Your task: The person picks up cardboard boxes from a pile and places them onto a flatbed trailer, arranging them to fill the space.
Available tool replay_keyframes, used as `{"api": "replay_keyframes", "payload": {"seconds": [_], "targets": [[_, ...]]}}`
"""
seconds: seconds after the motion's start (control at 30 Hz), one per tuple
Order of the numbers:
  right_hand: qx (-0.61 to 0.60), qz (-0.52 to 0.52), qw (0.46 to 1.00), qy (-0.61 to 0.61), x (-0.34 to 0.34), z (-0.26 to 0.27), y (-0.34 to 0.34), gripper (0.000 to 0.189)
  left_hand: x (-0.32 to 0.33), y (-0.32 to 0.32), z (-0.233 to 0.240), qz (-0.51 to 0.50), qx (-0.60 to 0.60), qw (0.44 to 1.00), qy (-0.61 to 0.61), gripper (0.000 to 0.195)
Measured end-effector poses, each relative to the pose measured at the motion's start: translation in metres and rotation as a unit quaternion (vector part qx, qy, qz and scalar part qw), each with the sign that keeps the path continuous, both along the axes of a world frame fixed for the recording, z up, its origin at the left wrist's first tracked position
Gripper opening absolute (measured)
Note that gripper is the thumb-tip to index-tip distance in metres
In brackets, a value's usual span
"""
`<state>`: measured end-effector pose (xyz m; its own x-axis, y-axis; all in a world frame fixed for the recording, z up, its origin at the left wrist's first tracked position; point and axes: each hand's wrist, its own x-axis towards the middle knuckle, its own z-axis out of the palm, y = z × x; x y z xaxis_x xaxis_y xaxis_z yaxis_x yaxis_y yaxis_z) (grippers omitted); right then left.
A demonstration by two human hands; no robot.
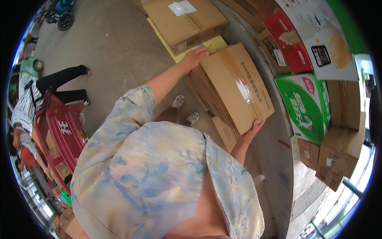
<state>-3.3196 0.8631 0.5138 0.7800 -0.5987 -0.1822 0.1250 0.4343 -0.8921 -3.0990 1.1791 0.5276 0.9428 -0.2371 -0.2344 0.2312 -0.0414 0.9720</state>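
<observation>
A taped brown cardboard box [238, 86] with printed writing lies between my two hands, above other cartons. My left hand [197, 58] rests at its far left corner, close to a yellow carton [219, 44]. At the near right corner, the fingers of my right hand [253, 131] press against the box's edge. Another taped cardboard box [185, 22] with a white label sits on the yellow carton, beyond my left hand. Under the box between my hands, the side of a further carton [206, 89] shows.
Along the right, a concrete ledge [277, 98] bears stacked cartons, among them a green and white carton [307, 107] and a red box [288, 41]. At left, a person [24, 101] stands beside a red metal cart [64, 128] loaded with boxes. A wheeled vehicle [64, 18] is farther off.
</observation>
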Motion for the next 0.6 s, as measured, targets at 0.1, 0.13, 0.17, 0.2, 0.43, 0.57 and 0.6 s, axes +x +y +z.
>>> {"api": "replay_keyframes", "payload": {"seconds": [0.1,0.13,0.17,0.2,0.43,0.57,0.6], "targets": [[-0.013,0.030,0.999,-0.006,-0.004,0.020,0.007,0.062,-0.047,0.016,0.011,0.038,-0.026,0.998,0.051,0.040],[-0.039,0.040,0.998,0.010,-0.004,0.019,0.003,0.061,-0.064,0.025,0.005,0.043,-0.032,0.998,0.043,0.039],[-0.065,0.047,0.996,0.025,-0.002,0.018,-0.004,0.060,-0.079,0.035,0.004,0.045,-0.037,0.998,0.035,0.038],[-0.080,0.048,0.995,0.033,-0.003,0.015,-0.009,0.059,-0.091,0.043,0.007,0.042,-0.008,0.999,0.024,0.038],[-0.198,-0.031,0.977,0.075,0.014,0.062,0.008,0.057,-0.159,0.092,0.039,0.110,-0.020,0.991,0.073,0.039],[-0.270,0.007,0.963,0.019,0.035,0.078,0.041,0.053,-0.187,0.126,0.038,0.129,-0.023,0.991,0.035,0.040],[-0.294,0.024,0.955,0.002,0.038,0.079,0.054,0.052,-0.193,0.135,0.033,0.132,-0.025,0.991,0.025,0.039]]}}
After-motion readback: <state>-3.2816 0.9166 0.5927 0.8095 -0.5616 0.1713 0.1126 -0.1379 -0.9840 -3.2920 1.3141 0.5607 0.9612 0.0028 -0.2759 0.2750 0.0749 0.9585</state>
